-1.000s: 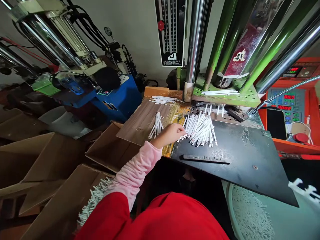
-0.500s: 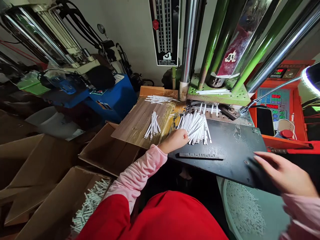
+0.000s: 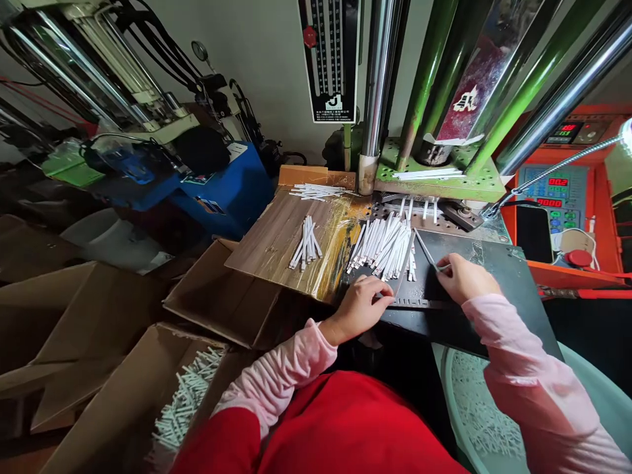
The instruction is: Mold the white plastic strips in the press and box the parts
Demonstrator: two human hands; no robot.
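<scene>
A pile of thin white strips (image 3: pixel 380 247) lies on the black work plate (image 3: pixel 498 276) under the press. My left hand (image 3: pixel 363 306) is closed at the near side of the pile, thumb and forefinger pinching the lower end of a thin strip (image 3: pixel 405 266) that slants up and away. Just beside those fingertips is a dark slotted bar (image 3: pixel 419 304), partly hidden by the hand. To the right, my right hand (image 3: pixel 467 280) pinches another white strip (image 3: pixel 425 249), which points up and left toward the press.
Small groups of strips (image 3: pixel 306 243) lie on the wood-patterned board (image 3: pixel 257 247). Several strips jut from beneath the green press plate (image 3: pixel 488 187). A phone (image 3: pixel 536 234) leans by the orange control box (image 3: pixel 600 197). Below are cardboard boxes (image 3: pixel 113 388) and a pale green tub (image 3: pixel 449 388).
My right hand has come left over the plate and now holds a strip. My left hand has drawn back toward the slotted bar, pinching a strip. The view has shifted slightly.
</scene>
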